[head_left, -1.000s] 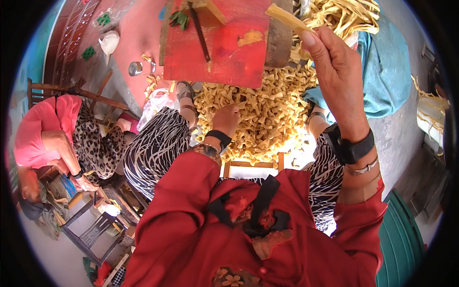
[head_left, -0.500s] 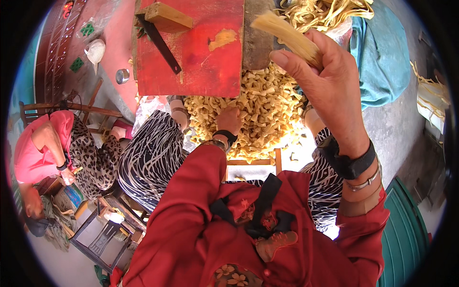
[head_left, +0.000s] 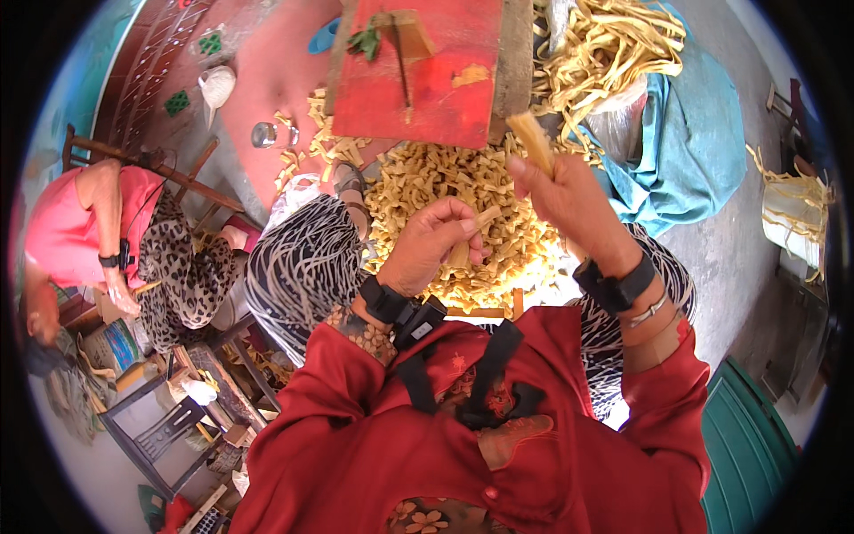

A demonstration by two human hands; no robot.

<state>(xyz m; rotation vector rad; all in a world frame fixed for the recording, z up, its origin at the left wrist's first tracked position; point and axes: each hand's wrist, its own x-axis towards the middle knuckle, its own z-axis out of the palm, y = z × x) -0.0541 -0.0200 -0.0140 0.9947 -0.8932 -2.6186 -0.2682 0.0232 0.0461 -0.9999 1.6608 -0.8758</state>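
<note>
My left hand (head_left: 431, 240), over the pile, has curled fingers closed on a short yellow piece (head_left: 485, 217). To its right, my right hand (head_left: 569, 205) grips a flat yellow strip (head_left: 532, 138) that points up and away from me. A large heap of short, knotted-looking yellow pieces (head_left: 400, 182) lies between my legs, beneath both hands. Beyond the heap is a worn red board (head_left: 374, 111) bearing a wooden block (head_left: 416, 37), a narrow dark blade (head_left: 400, 76) and green leaves (head_left: 363, 43).
Long yellow strips (head_left: 605, 44) lie at the back right beside a teal cloth (head_left: 689, 169). A co-worker in pink (head_left: 67, 227) sits at left near cluttered chairs (head_left: 151, 436). A pale sack (head_left: 790, 222) stands far right, above a green panel (head_left: 743, 436).
My right hand has come down and inward with its strip. My left hand has risen toward me out of the pile, a piece in its fingers. The co-worker's arm has shifted.
</note>
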